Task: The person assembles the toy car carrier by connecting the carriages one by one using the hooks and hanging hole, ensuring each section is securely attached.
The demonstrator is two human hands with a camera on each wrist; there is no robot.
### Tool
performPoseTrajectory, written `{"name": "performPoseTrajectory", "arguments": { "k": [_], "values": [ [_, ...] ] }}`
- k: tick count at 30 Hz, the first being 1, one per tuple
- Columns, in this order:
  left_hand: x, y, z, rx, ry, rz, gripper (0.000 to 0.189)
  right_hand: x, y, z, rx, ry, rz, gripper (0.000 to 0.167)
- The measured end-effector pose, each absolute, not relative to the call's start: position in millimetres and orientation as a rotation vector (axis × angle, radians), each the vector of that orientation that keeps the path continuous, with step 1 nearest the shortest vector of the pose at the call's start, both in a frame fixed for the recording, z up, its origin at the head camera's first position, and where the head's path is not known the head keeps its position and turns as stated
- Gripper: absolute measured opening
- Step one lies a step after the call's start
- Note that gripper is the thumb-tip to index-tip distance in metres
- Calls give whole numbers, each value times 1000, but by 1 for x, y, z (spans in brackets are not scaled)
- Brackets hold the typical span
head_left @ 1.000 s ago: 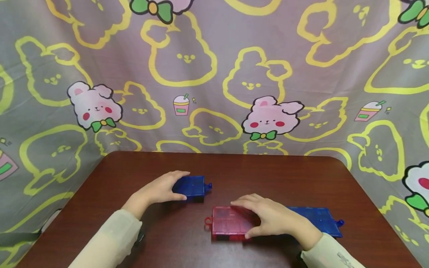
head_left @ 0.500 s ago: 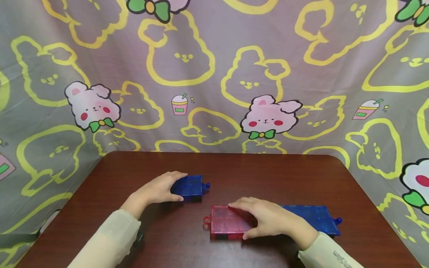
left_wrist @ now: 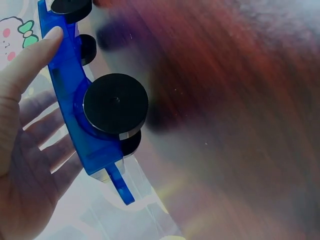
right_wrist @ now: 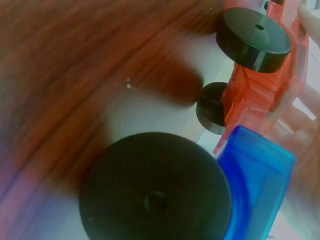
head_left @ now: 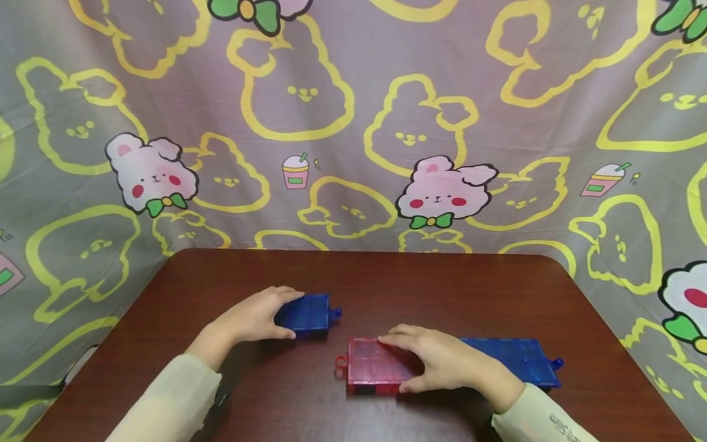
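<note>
My left hand (head_left: 251, 318) grips a small translucent blue toy car base (head_left: 309, 313) at its left end, thumb on the near side and fingers across the far side. In the left wrist view the blue car base (left_wrist: 75, 100) shows black wheels (left_wrist: 116, 103) and a hitch tab (left_wrist: 121, 185). My right hand (head_left: 447, 362) holds a translucent red car base (head_left: 372, 362) with a loop at its left end. Right behind it, partly under the wrist, lies another blue car base (head_left: 519, 359); the hand hides where they meet. The right wrist view shows the red car base (right_wrist: 265, 82) beside this blue one (right_wrist: 260, 175).
All the car bases stand on a brown wooden table (head_left: 420, 282) with rounded far corners. A curtain (head_left: 353, 123) printed with rabbits hangs behind and at both sides. A gap separates the left blue base from the red one.
My left hand has drawn its blue car base slightly to the left and nearer to me in the last half second. The right hand and its cars look still.
</note>
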State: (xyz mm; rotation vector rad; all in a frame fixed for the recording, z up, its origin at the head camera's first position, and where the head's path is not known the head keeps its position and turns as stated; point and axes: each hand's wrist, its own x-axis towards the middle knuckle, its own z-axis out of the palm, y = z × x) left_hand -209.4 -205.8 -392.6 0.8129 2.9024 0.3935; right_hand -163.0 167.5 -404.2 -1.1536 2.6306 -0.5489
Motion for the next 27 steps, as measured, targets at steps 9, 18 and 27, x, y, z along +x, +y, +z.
{"name": "performPoseTrajectory", "arguments": {
  "k": [9, 18, 27],
  "values": [
    [-191, -211, -389, 785, 2914, 382, 79, -163, 169, -405, -1190, 2640, -566, 77],
    [-174, -211, -390, 821, 2902, 380, 79, -162, 170, -406, -1196, 2658, -576, 78],
    [-159, -207, -389, 858, 2892, 365, 78, -162, 170, -405, -1156, 2669, -604, 80]
  ]
}}
